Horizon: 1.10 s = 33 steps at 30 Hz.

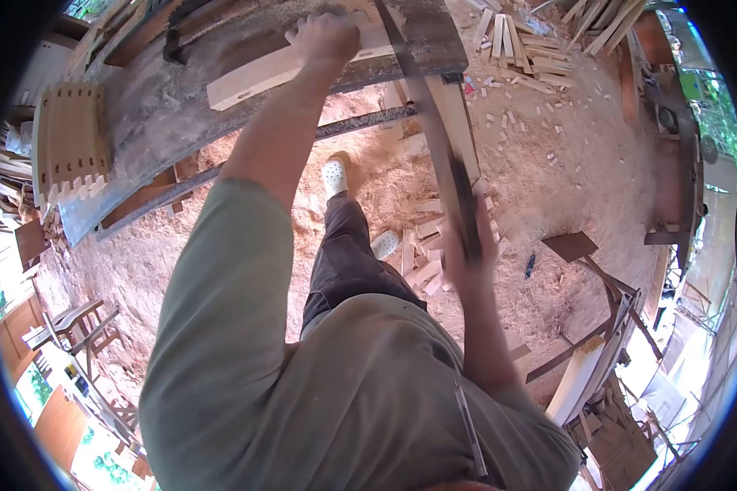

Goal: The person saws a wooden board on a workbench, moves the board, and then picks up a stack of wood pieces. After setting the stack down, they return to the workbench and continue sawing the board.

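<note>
Seen from above and behind, over a green shirt [344, 393] and dark trousers [348, 262], with white shoes [336, 176] on a floor thick with sawdust [549, 164]

Left hand [323, 37] stretched far forward, closed down on a pale wooden board [278, 69], fingers curled over its far end, pressing it flat onto a grey, dust-covered bench top [172, 106]. Board lying lengthwise across the bench, near end poking toward the left, far end under the hand

Right hand [471, 254] lower and closer, blurred, wrapped around the dark handle end of a long saw [434, 139]. Blade running up and away from that hand, crossing the edge of the bench just right of the left hand and reaching the board there. Cannot tell from the blur how tightly the fingers close, but clearly gripping the handle

On the bench at far left, a wooden piece with a toothed, comb-like edge [70, 143], well apart from the board. Below the bench, a long dark rail [262, 155] running under its edge

On the floor near the right hand, a heap of short offcuts [426, 254]; a larger scatter of offcuts and sticks [524, 49] at top right. Small wooden stool [78, 319] at lower left, well away from both hands
</note>
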Available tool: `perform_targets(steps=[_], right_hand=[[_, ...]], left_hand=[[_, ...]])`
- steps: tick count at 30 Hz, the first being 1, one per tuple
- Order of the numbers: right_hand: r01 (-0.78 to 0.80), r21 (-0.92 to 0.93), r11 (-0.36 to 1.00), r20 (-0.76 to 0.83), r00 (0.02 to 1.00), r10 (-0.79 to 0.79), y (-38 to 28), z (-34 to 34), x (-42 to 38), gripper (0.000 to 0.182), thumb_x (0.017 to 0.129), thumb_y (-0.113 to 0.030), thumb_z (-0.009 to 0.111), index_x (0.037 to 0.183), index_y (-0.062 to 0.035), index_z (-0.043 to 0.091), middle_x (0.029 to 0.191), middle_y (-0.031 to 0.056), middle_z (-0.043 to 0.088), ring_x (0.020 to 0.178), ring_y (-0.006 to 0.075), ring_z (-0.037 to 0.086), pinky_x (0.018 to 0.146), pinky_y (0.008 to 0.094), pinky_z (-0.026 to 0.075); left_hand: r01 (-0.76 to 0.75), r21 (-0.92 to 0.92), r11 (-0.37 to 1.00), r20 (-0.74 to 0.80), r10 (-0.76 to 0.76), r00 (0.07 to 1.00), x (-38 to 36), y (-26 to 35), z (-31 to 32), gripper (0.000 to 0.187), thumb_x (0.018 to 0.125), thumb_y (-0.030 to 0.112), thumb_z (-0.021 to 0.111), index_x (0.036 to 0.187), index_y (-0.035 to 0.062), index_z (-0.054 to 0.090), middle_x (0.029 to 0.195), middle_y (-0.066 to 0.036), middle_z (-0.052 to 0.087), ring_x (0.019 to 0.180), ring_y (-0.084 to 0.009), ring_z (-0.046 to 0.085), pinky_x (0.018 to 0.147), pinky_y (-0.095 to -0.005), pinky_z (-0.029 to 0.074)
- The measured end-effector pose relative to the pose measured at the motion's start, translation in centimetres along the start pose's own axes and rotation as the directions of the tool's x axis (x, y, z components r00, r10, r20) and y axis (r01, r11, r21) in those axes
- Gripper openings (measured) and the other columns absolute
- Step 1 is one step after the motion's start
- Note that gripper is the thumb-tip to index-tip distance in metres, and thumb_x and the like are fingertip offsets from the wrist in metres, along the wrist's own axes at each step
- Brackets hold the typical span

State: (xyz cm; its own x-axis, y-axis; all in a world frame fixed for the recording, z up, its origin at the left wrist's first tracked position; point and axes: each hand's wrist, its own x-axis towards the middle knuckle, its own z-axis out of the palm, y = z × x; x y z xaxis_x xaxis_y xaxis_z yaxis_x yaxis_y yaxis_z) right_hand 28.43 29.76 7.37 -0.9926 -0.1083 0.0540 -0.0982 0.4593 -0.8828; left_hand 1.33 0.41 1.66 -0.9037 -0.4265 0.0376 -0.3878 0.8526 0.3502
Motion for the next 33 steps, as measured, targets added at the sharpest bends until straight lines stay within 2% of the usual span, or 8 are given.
perform_targets(steps=[4, 12, 15, 20, 25, 29, 31, 33], right_hand=[[0.045, 0.063, 0.997, 0.006, 0.999, -0.045, -3.6, 6.0, 15.3, 0.059, 0.092, -0.016, 0.063, 0.146, -0.0032, 0.043, 0.092, 0.0086, 0.068, 0.076, 0.0117, 0.062, 0.069, 0.0262, 0.051], [-0.033, 0.227, 0.973, 0.008, 0.999, 0.032, -2.9, 6.0, 14.1, 0.059, 0.092, -0.018, 0.063, 0.145, -0.0009, 0.043, 0.09, 0.0132, 0.069, 0.075, 0.013, 0.065, 0.069, 0.0281, 0.051], [0.084, 0.076, 0.994, -0.035, 0.996, -0.082, -1.0, 4.1, 7.6, 0.06, 0.093, -0.015, 0.063, 0.146, 0.0023, 0.039, 0.095, 0.0166, 0.069, 0.079, 0.0177, 0.068, 0.07, 0.0302, 0.052], [-0.406, 0.073, 0.911, 0.104, 0.912, 0.398, -3.0, -5.0, -11.8, 0.064, 0.089, -0.006, 0.058, 0.145, 0.0095, 0.032, 0.118, 0.0214, 0.067, 0.102, 0.0252, 0.069, 0.087, 0.0318, 0.053], [0.066, -0.017, 0.998, -0.019, 0.998, -0.066, -0.7, 0.1, 0.6, 0.058, 0.092, -0.007, 0.056, 0.144, 0.0089, 0.036, 0.113, 0.0194, 0.068, 0.099, 0.0213, 0.068, 0.088, 0.0321, 0.052], [0.05, 0.115, 0.992, -0.03, 0.998, -0.047, -2.6, 6.9, 15.3, 0.052, 0.093, -0.019, 0.063, 0.139, -0.0006, 0.048, 0.093, 0.0186, 0.068, 0.074, 0.0218, 0.066, 0.067, 0.0329, 0.051], [0.015, 0.128, 0.992, -0.006, 1.0, -0.015, -2.4, 6.9, 14.6, 0.057, 0.095, -0.017, 0.061, 0.147, -0.0041, 0.042, 0.083, 0.002, 0.06, 0.066, 0.0063, 0.052, 0.059, 0.0245, 0.044], [0.09, 0.075, 0.993, -0.021, 0.996, -0.089, -1.7, 4.7, 9.1, 0.057, 0.094, -0.015, 0.06, 0.145, 0.0007, 0.04, 0.101, 0.0195, 0.068, 0.083, 0.0231, 0.069, 0.071, 0.0332, 0.053]], left_hand=[[0.016, 0.007, 1.0, 0.011, -0.016, 1.0, 0.1, -0.2, 0.3, 0.042, 0.086, 0.033, 0.047, 0.106, 0.0057, 0.073, 0.123, -0.016, 0.067, 0.12, -0.0328, 0.058, 0.108, -0.0585, 0.031], [0.029, 0.03, 0.999, 0.016, -0.029, 0.999, -0.1, 0.1, -0.5, 0.04, 0.084, 0.031, 0.049, 0.109, 0.0096, 0.073, 0.122, -0.012, 0.068, 0.119, -0.0299, 0.058, 0.106, -0.0511, 0.034], [0.019, -0.016, 1.0, 0.003, -0.019, 1.0, 0.7, -0.3, 0.2, 0.046, 0.086, 0.033, 0.045, 0.112, 0.0059, 0.071, 0.124, -0.017, 0.067, 0.121, -0.0341, 0.058, 0.108, -0.0554, 0.033], [0.039, -0.021, 0.999, 0.046, -0.038, 0.998, 0.1, 0.0, 0.0, 0.042, 0.087, 0.029, 0.046, 0.11, 0.0048, 0.072, 0.123, -0.015, 0.067, 0.122, -0.0299, 0.056, 0.108, -0.0515, 0.032], [0.039, -0.01, 0.999, 0.098, -0.037, 0.994, -0.1, 0.4, -1.0, 0.042, 0.089, 0.029, 0.046, 0.11, 0.0048, 0.072, 0.124, -0.015, 0.067, 0.125, -0.0298, 0.054, 0.109, -0.0513, 0.032], [0.028, 0.0, 1.0, 0.085, -0.028, 0.996, -0.1, 0.1, -0.7, 0.042, 0.088, 0.028, 0.046, 0.113, 0.0045, 0.071, 0.125, -0.015, 0.066, 0.126, -0.0301, 0.053, 0.111, -0.0513, 0.03], [0.034, 0.014, 0.999, 0.095, -0.035, 0.995, -0.2, 0.0, -0.2, 0.043, 0.087, 0.027, 0.047, 0.115, 0.0048, 0.07, 0.125, -0.015, 0.066, 0.126, -0.0303, 0.054, 0.112, -0.0514, 0.029], [0.031, -0.003, 1.0, 0.086, -0.03, 0.996, 0.2, -0.1, -0.2, 0.042, 0.087, 0.027, 0.047, 0.113, 0.0051, 0.071, 0.125, -0.014, 0.066, 0.125, -0.0305, 0.054, 0.111, -0.0512, 0.031]])
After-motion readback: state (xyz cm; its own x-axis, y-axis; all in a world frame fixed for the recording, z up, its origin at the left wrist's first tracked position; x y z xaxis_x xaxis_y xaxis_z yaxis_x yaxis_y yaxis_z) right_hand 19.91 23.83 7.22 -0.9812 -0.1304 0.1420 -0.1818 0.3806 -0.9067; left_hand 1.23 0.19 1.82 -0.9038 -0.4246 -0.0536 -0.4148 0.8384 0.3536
